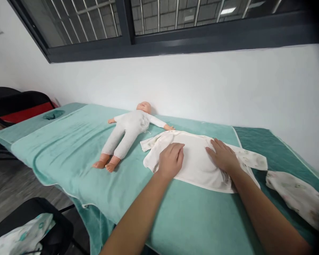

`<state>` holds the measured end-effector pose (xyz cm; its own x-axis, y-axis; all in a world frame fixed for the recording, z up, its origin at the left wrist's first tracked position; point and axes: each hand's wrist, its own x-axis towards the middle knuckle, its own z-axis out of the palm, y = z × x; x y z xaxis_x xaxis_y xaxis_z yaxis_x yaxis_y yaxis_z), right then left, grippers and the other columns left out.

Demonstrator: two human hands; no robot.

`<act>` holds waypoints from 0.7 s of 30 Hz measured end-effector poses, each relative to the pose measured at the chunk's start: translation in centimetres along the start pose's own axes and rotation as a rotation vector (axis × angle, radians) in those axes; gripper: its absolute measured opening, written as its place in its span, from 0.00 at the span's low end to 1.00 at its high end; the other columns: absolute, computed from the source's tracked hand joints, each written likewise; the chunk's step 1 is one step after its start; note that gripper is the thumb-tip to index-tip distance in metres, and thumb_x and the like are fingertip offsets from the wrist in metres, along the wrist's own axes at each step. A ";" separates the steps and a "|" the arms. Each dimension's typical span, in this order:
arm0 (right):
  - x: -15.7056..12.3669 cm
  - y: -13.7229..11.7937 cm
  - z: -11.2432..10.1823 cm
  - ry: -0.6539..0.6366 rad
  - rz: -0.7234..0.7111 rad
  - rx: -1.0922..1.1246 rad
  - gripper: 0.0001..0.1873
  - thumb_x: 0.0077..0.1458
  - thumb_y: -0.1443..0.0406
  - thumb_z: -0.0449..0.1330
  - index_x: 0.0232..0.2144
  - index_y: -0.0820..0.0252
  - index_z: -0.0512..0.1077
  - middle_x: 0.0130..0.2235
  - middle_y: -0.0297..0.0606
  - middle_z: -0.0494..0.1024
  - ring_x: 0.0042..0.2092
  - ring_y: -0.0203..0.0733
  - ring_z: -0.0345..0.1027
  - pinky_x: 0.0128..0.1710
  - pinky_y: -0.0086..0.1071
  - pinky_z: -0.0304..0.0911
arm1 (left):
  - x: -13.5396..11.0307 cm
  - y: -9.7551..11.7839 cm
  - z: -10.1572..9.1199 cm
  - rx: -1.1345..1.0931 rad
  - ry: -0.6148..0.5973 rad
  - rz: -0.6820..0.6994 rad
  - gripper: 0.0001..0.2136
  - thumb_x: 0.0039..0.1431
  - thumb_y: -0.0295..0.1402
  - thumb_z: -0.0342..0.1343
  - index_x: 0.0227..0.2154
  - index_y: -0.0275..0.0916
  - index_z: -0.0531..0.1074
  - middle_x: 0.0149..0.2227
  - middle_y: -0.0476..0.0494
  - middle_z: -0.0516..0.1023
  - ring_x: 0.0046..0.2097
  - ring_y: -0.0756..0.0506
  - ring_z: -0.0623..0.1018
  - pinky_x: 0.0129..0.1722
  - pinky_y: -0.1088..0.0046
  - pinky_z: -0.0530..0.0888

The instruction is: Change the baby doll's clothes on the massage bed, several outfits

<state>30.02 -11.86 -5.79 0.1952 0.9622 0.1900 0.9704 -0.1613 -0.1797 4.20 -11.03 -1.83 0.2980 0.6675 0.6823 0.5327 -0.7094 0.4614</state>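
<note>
A small white long-sleeved baby shirt (195, 152) lies spread on the green cloth, its sleeves reaching out to both sides. My left hand (171, 159) rests on the left part of the shirt, fingers together and slightly bent, with no cloth visibly gathered in it. On the right part lies my right hand (223, 156), palm down with its fingers stretched out. Beyond the shirt, to the left, a baby doll (131, 124) in a white suit lies on its back. One of the doll's hands is close to the shirt's upper edge.
The green cloth (69, 156) covers a long table against a white wall, below a barred window (159, 42). Another patterned white garment (295, 191) lies at the right. A black chair (39, 212) at lower left bears a printed cloth (26, 233); black-and-red chairs (23, 108) stand farther back.
</note>
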 end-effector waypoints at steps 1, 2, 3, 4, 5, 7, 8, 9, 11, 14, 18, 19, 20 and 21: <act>0.0 0.0 0.1 0.000 -0.003 -0.008 0.34 0.68 0.49 0.40 0.67 0.61 0.57 0.71 0.43 0.55 0.71 0.51 0.48 0.69 0.50 0.47 | -1.1 0.0 -1.4 -0.018 0.037 0.016 0.12 0.68 0.29 0.46 0.49 0.42 0.72 0.46 0.44 0.80 0.49 0.47 0.78 0.52 0.69 0.73; 0.0 0.0 0.1 -0.001 -0.008 -0.017 0.34 0.68 0.49 0.40 0.67 0.61 0.57 0.71 0.43 0.55 0.71 0.50 0.48 0.69 0.50 0.48 | -2.2 -0.4 -2.9 -0.005 0.072 -0.005 0.12 0.67 0.29 0.47 0.49 0.42 0.72 0.47 0.44 0.80 0.50 0.46 0.77 0.53 0.68 0.73; 0.0 -0.1 0.1 -0.004 -0.015 -0.028 0.34 0.68 0.49 0.39 0.67 0.61 0.57 0.71 0.44 0.55 0.71 0.50 0.48 0.69 0.50 0.48 | -3.3 -0.9 -4.5 0.038 0.129 -0.067 0.12 0.67 0.29 0.47 0.48 0.42 0.73 0.47 0.43 0.80 0.51 0.45 0.77 0.54 0.67 0.72; 0.0 -0.2 0.1 -0.009 -0.020 -0.041 0.34 0.68 0.50 0.39 0.67 0.62 0.57 0.71 0.44 0.55 0.71 0.50 0.48 0.68 0.50 0.48 | -4.1 -1.8 -6.0 0.103 0.166 -0.146 0.12 0.67 0.29 0.47 0.47 0.42 0.74 0.47 0.43 0.79 0.51 0.44 0.76 0.54 0.65 0.72; -0.1 -0.3 0.0 -0.016 -0.024 -0.055 0.34 0.69 0.50 0.39 0.67 0.62 0.57 0.71 0.45 0.55 0.71 0.50 0.48 0.68 0.50 0.48 | -4.8 -2.8 -7.3 0.175 0.174 -0.229 0.12 0.67 0.31 0.48 0.46 0.42 0.75 0.47 0.41 0.79 0.51 0.42 0.76 0.54 0.62 0.71; -0.2 -0.5 -0.3 -0.029 -0.024 -0.084 0.34 0.69 0.50 0.38 0.68 0.63 0.56 0.71 0.46 0.54 0.71 0.51 0.47 0.68 0.50 0.49 | -5.3 -4.8 -9.2 0.283 0.153 -0.424 0.13 0.66 0.35 0.49 0.47 0.41 0.76 0.46 0.38 0.79 0.50 0.38 0.75 0.53 0.58 0.71; -0.3 -0.7 -0.4 -0.034 -0.017 -0.098 0.34 0.69 0.51 0.38 0.68 0.63 0.56 0.71 0.46 0.54 0.71 0.52 0.47 0.68 0.52 0.49 | -5.3 -5.8 -9.8 0.308 0.107 -0.499 0.15 0.66 0.37 0.49 0.49 0.41 0.76 0.46 0.38 0.79 0.49 0.37 0.76 0.52 0.56 0.71; -0.3 -1.0 -0.7 -0.038 -0.004 -0.112 0.34 0.69 0.51 0.38 0.68 0.63 0.56 0.71 0.47 0.53 0.71 0.53 0.46 0.67 0.53 0.49 | -5.0 -6.5 -10.1 0.325 0.054 -0.558 0.17 0.66 0.39 0.50 0.51 0.41 0.75 0.45 0.38 0.79 0.48 0.36 0.76 0.51 0.55 0.71; -0.5 -2.1 -1.4 -0.040 0.024 -0.135 0.33 0.68 0.51 0.41 0.68 0.64 0.55 0.72 0.49 0.50 0.72 0.57 0.44 0.67 0.57 0.48 | -3.9 -7.6 -10.1 0.338 -0.050 -0.626 0.21 0.65 0.43 0.51 0.57 0.43 0.73 0.46 0.38 0.80 0.48 0.35 0.77 0.49 0.55 0.72; -0.4 -5.4 -3.1 -0.015 -0.052 -0.095 0.33 0.67 0.53 0.46 0.67 0.67 0.56 0.72 0.53 0.49 0.72 0.59 0.43 0.67 0.56 0.49 | -2.0 -8.5 -9.7 0.350 -0.106 -0.665 0.19 0.63 0.43 0.53 0.55 0.46 0.75 0.46 0.39 0.81 0.47 0.34 0.78 0.45 0.57 0.73; 1.2 -12.4 -4.4 -0.007 -0.265 0.201 0.27 0.68 0.55 0.47 0.64 0.57 0.61 0.68 0.44 0.61 0.65 0.52 0.61 0.59 0.45 0.63 | -0.8 -9.5 -9.0 0.348 0.060 -0.540 0.15 0.66 0.30 0.48 0.48 0.42 0.78 0.50 0.41 0.79 0.50 0.38 0.78 0.48 0.61 0.74; 1.8 -14.1 -4.2 -0.012 -0.276 0.291 0.24 0.68 0.56 0.47 0.62 0.53 0.63 0.66 0.40 0.65 0.59 0.48 0.67 0.54 0.41 0.67 | -0.8 -9.6 -8.8 0.356 0.114 -0.493 0.17 0.66 0.27 0.46 0.49 0.42 0.77 0.53 0.41 0.77 0.52 0.39 0.77 0.49 0.62 0.74; 2.5 -15.7 -3.7 -0.016 -0.270 0.351 0.21 0.67 0.58 0.48 0.59 0.51 0.65 0.63 0.38 0.68 0.54 0.46 0.71 0.50 0.39 0.68 | -1.0 -9.8 -8.7 0.368 0.154 -0.446 0.18 0.65 0.25 0.44 0.51 0.41 0.76 0.56 0.41 0.75 0.55 0.40 0.76 0.51 0.62 0.73; 3.2 -17.1 -3.1 0.001 -0.270 0.384 0.20 0.67 0.60 0.48 0.58 0.51 0.67 0.61 0.37 0.70 0.52 0.45 0.72 0.48 0.38 0.68 | -1.2 -9.8 -8.5 0.382 0.180 -0.398 0.19 0.64 0.23 0.44 0.51 0.40 0.75 0.58 0.40 0.72 0.57 0.40 0.74 0.53 0.62 0.73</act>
<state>14.54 -6.70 0.84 -0.0571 0.9582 0.2803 0.8637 0.1883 -0.4675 -8.14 -6.75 -2.33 -0.1057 0.7933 0.5996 0.8342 -0.2575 0.4877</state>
